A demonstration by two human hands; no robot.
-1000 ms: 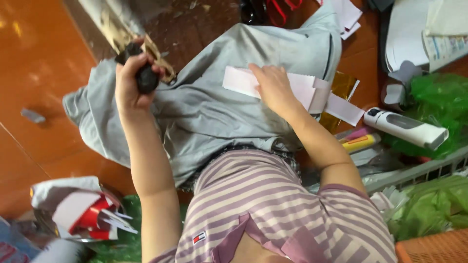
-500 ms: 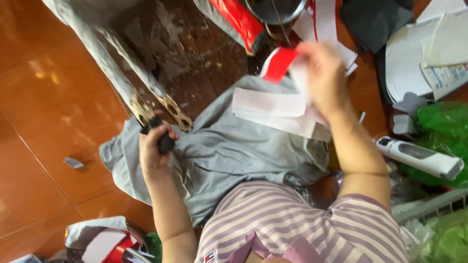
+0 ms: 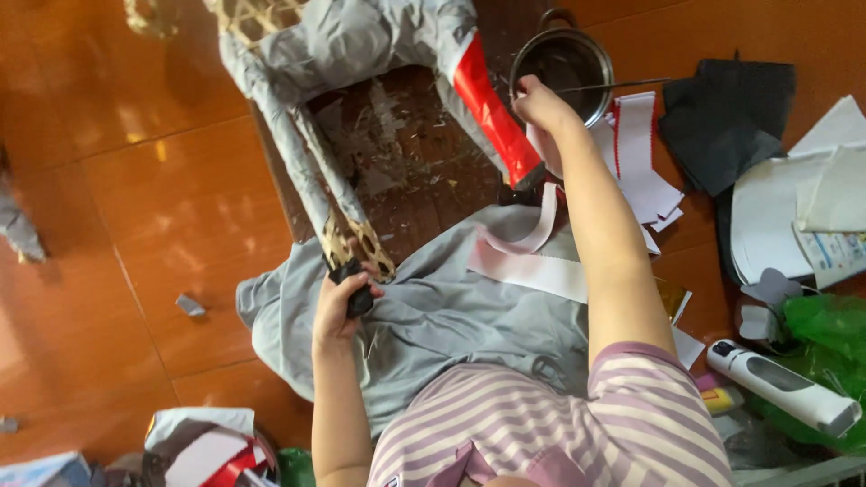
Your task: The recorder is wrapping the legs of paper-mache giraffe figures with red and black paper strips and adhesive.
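Observation:
My left hand (image 3: 341,302) is closed around the black foot (image 3: 359,287) of a woven frame leg (image 3: 356,239), whose upper part is wrapped in grey paper (image 3: 298,153). My right hand (image 3: 541,104) is stretched out to the rim of a metal pot (image 3: 597,56). Its fingers are closed at the end of a thin stick (image 3: 622,87) that lies across the pot. Just left of that hand is another leg, wrapped in red paper (image 3: 492,113). A white paper strip (image 3: 532,266) lies on the grey cloth (image 3: 433,316) over my lap.
More white strips (image 3: 642,162) lie right of my forearm, beside black sheets (image 3: 726,117) and white papers (image 3: 776,216). A white handheld device (image 3: 780,388) and a green bag (image 3: 830,334) sit at the right. Scraps (image 3: 203,442) lie bottom left on the orange tiled floor (image 3: 135,225).
My right hand left the white paper on my lap, lifted a strip, then reached out to the pot. My left hand kept hold of the black foot.

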